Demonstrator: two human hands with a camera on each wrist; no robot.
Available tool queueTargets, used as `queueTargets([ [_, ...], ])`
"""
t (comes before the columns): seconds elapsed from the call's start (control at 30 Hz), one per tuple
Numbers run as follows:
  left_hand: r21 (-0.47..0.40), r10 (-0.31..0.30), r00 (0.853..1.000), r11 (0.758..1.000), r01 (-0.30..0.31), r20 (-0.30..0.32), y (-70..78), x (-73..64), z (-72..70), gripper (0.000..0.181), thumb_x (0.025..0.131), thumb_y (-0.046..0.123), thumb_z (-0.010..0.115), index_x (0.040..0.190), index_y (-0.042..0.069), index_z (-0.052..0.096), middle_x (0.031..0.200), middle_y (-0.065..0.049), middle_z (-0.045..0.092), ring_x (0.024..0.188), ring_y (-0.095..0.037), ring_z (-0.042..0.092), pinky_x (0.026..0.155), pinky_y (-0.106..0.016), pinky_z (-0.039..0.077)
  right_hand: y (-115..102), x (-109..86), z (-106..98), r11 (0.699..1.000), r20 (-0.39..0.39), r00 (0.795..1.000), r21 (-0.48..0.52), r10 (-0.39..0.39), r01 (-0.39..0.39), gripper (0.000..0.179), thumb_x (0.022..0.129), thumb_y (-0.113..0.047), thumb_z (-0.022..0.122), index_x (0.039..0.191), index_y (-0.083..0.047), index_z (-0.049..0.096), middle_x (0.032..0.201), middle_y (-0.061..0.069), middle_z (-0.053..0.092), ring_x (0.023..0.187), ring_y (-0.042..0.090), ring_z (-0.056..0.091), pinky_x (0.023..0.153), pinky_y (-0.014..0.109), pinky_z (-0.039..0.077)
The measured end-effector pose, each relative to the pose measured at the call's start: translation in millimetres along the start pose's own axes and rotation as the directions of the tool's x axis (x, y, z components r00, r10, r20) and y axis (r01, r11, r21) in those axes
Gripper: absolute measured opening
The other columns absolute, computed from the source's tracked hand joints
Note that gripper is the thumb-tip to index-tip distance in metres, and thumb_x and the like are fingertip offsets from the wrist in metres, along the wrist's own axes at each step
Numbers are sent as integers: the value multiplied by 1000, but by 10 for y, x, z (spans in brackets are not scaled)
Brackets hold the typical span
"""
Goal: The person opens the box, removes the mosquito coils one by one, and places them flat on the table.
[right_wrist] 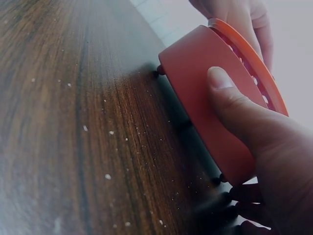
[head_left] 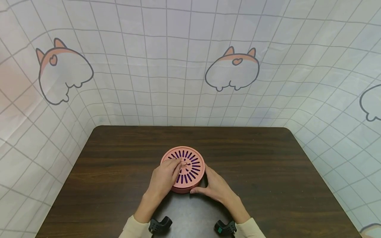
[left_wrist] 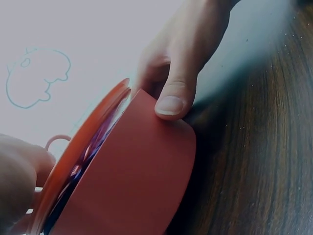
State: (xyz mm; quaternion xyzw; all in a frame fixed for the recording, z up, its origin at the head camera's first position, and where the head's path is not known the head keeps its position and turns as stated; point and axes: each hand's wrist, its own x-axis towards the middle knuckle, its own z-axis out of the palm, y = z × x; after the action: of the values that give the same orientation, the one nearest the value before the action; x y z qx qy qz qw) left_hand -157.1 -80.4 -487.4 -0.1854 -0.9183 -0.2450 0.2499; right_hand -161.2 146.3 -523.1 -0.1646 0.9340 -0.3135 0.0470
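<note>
"What fills most of our view?"
"The white gridded backdrop (head_left: 166, 82), then the dark wooden table (head_left: 253, 158) in front of it."
"And where do we find the round pink container (left_wrist: 132, 166)?"
"On the table, near the middle of its width, between the two hands. Its slotted lid (head_left: 190, 168) is over it, and from the left wrist we see a gap along the rim, with something shiny and purple showing there. We can't tell what it is."
"How are the hands placed?"
"The right hand (head_left: 218, 185) grips the container's side: we see the thumb pressed flat on the near wall, the fingers reaching round behind. The left hand (head_left: 163, 177) is over the lid, its bent fingers pinching at the centre."
"Pinching what?"
"The small ring (head_left: 183, 163) that stands up from the lid."
"Anything smaller?"
"Yes, from the right wrist we make out little round feet (right_wrist: 161, 70) under the container, holding its base just above the wood."
</note>
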Motion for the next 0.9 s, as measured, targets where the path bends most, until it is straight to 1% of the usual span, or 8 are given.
queueTargets([
  [0.07, 4, 7, 1000, 1000, -7, -27, 4, -3, 15, 23, 93, 17, 70, 114, 9, 76, 107, -7, 77, 100, -22, 73, 85, -40, 60, -2, 1, 2, 1000, 3, 1000, 2, -1, 1, 124, 65, -81, 72, 161, -21, 21, 160, 7, 39, 144, 26, 44, 115, 48, 41],
  [0.13, 3, 7, 999, 1000, -6, -42, 9, -6, 26, 23, 93, 16, 71, 114, 9, 76, 106, -7, 77, 98, -22, 74, 84, -40, 60, -3, 0, 3, 1000, 4, 1000, 6, -4, 4, 123, 65, -80, 73, 161, -21, 23, 159, 6, 41, 143, 25, 45, 115, 48, 41],
  [0.37, -8, -4, 998, 1000, 4, -60, 9, -10, 45, 21, 92, 14, 72, 112, 10, 77, 105, -6, 78, 97, -22, 74, 83, -40, 60, -1, -5, 15, 1000, 6, 1000, 9, -9, 9, 122, 65, -79, 73, 160, -21, 24, 158, 7, 42, 142, 26, 46, 114, 49, 42],
  [0.5, -18, 2, 997, 1000, -4, -82, -5, -3, 50, 18, 92, 14, 72, 108, 10, 78, 103, -5, 78, 95, -21, 74, 82, -40, 61, 6, 0, 20, 1000, -2, 1000, -6, -13, 13, 122, 65, -79, 73, 161, -21, 23, 158, 7, 43, 142, 25, 47, 114, 48, 42],
  [0.67, -22, 7, 996, 1000, -9, -92, -18, 5, 47, 15, 91, 14, 73, 105, 10, 78, 101, -4, 78, 93, -20, 74, 81, -39, 61, 18, 5, 28, 1000, -12, 1000, -19, -18, 18, 122, 66, -79, 72, 161, -21, 24, 158, 7, 43, 142, 25, 47, 114, 48, 42],
  [0.9, -31, 34, 992, 999, -37, -118, -35, 15, 44, 13, 90, 13, 74, 102, 10, 78, 99, -3, 78, 92, -19, 74, 82, -39, 61, 23, -1, 36, 1000, -11, 1000, -24, -14, 13, 121, 67, -79, 72, 161, -19, 24, 159, 8, 41, 143, 27, 46, 114, 49, 42],
])
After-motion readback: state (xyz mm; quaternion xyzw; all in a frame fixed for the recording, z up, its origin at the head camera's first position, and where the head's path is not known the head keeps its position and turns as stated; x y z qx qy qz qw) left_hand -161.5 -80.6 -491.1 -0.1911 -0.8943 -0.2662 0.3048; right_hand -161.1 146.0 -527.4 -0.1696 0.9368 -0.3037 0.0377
